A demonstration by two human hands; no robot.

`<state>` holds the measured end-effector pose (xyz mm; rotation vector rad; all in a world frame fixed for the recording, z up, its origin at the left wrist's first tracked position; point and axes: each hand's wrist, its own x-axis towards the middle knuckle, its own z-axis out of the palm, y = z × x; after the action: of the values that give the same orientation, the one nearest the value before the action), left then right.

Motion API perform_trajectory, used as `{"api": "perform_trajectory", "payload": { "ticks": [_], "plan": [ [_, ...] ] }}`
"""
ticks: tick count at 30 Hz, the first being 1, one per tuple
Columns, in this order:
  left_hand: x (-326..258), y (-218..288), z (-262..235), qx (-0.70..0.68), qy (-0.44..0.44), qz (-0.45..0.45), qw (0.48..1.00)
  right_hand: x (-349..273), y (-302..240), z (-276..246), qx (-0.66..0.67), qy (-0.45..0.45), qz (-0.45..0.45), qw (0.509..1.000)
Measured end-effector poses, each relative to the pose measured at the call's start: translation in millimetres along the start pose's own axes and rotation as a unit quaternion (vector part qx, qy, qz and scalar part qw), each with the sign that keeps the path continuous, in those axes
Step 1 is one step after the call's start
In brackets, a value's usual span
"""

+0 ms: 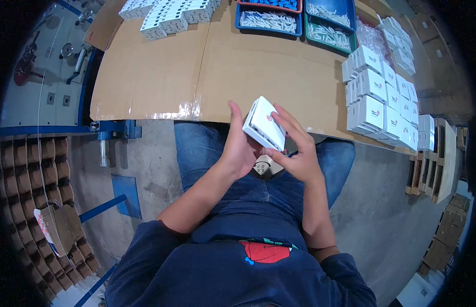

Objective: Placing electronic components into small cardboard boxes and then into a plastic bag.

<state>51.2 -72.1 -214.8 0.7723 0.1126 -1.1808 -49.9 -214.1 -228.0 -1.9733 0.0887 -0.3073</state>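
Observation:
Over my lap, just off the table's near edge, a white square plastic box (268, 123) with a small red mark on its face is tilted. My right hand (298, 148) grips it, with fingers over the marked face and the thumb at its lower corner. Slotted side walls show on the box's left and lower edges. My left hand (238, 148) lies beside and partly beneath the box, palm up, its thumb stretched away. Its other fingers are partly hidden by the box, and I cannot tell if they touch it.
Cardboard covers the table (161, 77). Stacks of similar white boxes (373, 112) stand at the right; rows of white parts (169, 18) lie far left. Several bins (268, 23) at the back hold small white and blue pieces. A wooden pallet (440, 158) stands at the right.

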Motion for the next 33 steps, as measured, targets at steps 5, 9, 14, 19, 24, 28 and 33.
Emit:
{"api": "perform_trajectory", "payload": {
  "ticks": [5,9,14,19,24,28,33],
  "plan": [
    [9,-24,-7,0.108,0.038,0.113,0.987,5,-2,9,-0.020,0.082,-0.027,0.996],
    [5,-17,0,0.053,0.044,0.103,0.992,7,-17,10,-0.008,0.065,0.029,0.997],
    [2,-13,6,-0.007,-0.008,0.046,0.999,10,0,-1,-0.098,0.070,-0.044,0.992],
    [-1,-11,2,-0.004,-0.017,-0.006,1.000,13,4,-3,0.030,-0.003,0.024,0.999],
    [-5,-6,15,-0.039,0.012,-0.014,0.999,17,-5,-4,0.025,-0.015,0.031,0.999],
    [-5,-5,14,-0.044,-0.009,0.004,0.999,16,-4,-3,-0.006,-0.004,-0.011,1.000],
    [-3,-7,15,-0.033,0.006,0.007,0.999,15,1,2,-0.005,0.006,-0.033,0.999]
  ]
}}
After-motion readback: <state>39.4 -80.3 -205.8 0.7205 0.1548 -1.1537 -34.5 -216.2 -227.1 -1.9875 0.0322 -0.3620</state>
